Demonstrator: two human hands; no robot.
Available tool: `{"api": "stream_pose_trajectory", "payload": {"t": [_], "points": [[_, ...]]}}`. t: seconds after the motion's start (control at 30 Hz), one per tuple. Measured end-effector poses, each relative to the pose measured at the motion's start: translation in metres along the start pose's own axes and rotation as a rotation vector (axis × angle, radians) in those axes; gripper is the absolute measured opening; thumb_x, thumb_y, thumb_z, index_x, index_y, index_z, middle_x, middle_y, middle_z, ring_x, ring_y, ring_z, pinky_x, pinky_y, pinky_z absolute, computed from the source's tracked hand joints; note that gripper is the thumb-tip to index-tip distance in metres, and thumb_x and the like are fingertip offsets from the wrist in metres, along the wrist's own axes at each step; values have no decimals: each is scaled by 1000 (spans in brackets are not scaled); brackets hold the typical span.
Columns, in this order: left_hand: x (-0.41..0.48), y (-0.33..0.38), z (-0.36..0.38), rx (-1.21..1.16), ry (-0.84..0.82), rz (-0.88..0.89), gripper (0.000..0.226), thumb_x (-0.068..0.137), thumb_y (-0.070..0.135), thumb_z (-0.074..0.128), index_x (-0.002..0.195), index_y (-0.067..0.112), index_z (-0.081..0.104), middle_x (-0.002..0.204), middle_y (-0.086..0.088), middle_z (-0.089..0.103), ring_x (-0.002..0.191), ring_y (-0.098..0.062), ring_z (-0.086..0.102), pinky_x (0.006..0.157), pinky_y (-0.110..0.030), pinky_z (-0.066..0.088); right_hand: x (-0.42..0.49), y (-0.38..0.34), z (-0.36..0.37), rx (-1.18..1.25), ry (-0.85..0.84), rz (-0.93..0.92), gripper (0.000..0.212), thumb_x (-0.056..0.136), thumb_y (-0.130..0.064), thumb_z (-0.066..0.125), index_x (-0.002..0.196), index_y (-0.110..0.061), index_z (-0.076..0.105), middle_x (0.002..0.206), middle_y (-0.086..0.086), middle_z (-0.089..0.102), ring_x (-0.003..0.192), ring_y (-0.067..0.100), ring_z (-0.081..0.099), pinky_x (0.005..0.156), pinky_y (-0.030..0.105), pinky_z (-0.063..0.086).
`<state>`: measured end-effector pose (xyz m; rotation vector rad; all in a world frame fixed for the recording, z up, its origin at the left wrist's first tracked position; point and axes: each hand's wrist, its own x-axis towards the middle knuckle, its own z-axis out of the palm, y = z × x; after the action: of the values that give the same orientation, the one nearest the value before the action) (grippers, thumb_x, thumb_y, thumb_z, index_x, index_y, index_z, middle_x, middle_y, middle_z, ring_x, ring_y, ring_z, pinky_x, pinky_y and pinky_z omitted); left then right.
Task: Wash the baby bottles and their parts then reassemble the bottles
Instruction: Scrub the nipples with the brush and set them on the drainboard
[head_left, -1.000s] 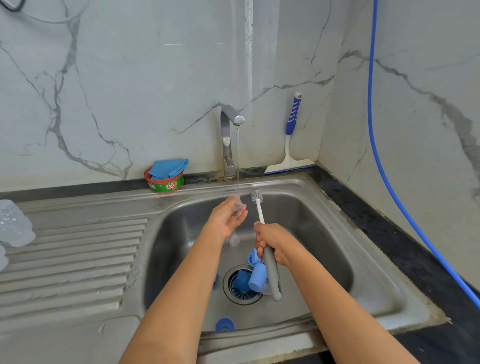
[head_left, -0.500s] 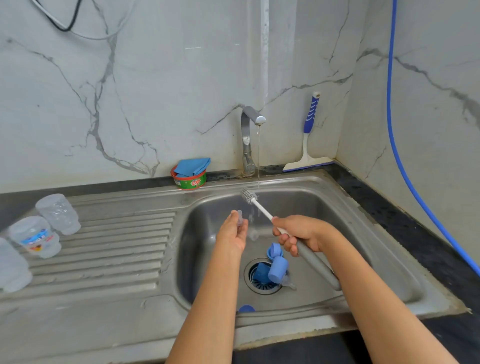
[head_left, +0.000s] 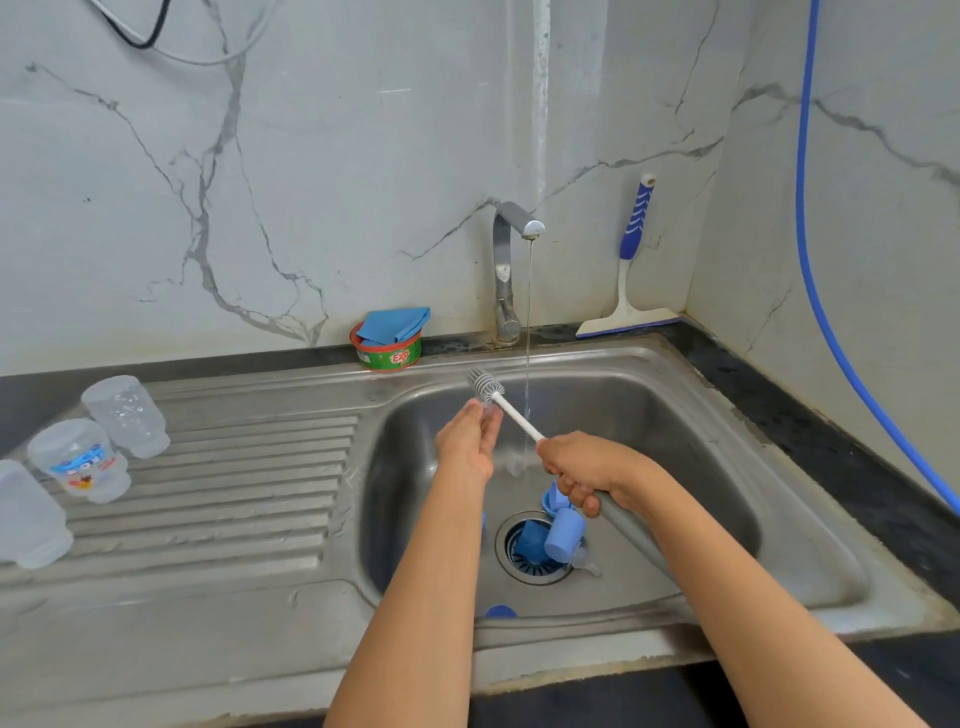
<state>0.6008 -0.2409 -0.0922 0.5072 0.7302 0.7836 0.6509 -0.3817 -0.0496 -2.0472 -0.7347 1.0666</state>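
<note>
Over the steel sink (head_left: 779, 519), my left hand (head_left: 467, 447) pinches a small clear bottle teat (head_left: 491, 414) at its fingertips. My right hand (head_left: 587, 470) grips the grey handle of a bottle brush, whose white bristle head (head_left: 485, 385) sits just above the teat. Three clear bottle bodies (head_left: 127, 415) (head_left: 78, 460) (head_left: 26, 514) stand upside down on the drainboard at left. Blue bottle parts (head_left: 563, 532) and another clear teat (head_left: 587, 564) lie around the drain. A blue cap (head_left: 501, 611) rests at the basin's near wall.
The tap (head_left: 511, 218) runs a thin stream into the basin, just right of the brush shaft. A green soap tub with a blue cloth (head_left: 387, 345) stands behind the sink. A blue-handled squeegee (head_left: 631, 291) leans in the corner. A blue hose (head_left: 810, 260) hangs down the right wall.
The brush has tilted left, and its head has moved out of the water stream to my left hand's fingertips. My view has shifted, bringing the upturned bottles into sight.
</note>
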Motion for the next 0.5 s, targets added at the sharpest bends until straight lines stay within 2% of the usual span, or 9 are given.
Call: {"api": "stream_pose_trajectory", "payload": {"t": [0.13,0.2,0.3,0.37,0.5], "points": [[5,9,-6,-71,133,27,11,88,-12,58,98,-7,56,85,-19,59,73,-23,62,81,-37,54,-5,-2,2,-98,-92,29,18,91,-20,33,74,-16,37,54,-1,30,38,10,21,37,17,22],[0,6,-4,-16,123,42,11,85,-15,58,88,-4,56,87,-20,60,73,-23,63,84,-37,56,-3,-2,2,-121,-28,4,19,93,-20,33,76,-14,39,54,0,33,37,10,23,37,17,23],[-6,-1,5,82,19,55,11,84,-15,56,86,-4,59,86,-20,62,77,-23,66,82,-32,56,6,1,3,-105,105,-14,23,95,-22,31,80,-11,45,57,3,39,38,11,27,38,19,26],[-7,-2,9,73,-13,56,10,86,-14,56,86,-4,60,87,-19,62,78,-22,66,82,-30,55,8,4,4,-128,102,24,21,94,-21,32,85,-8,47,57,3,40,39,12,29,38,21,27],[-1,4,6,-27,29,79,12,89,-10,54,82,-1,57,82,-15,57,76,-21,60,93,-34,51,7,4,14,-216,26,85,24,96,-23,33,92,-6,49,55,1,39,39,11,29,37,19,27]]}}
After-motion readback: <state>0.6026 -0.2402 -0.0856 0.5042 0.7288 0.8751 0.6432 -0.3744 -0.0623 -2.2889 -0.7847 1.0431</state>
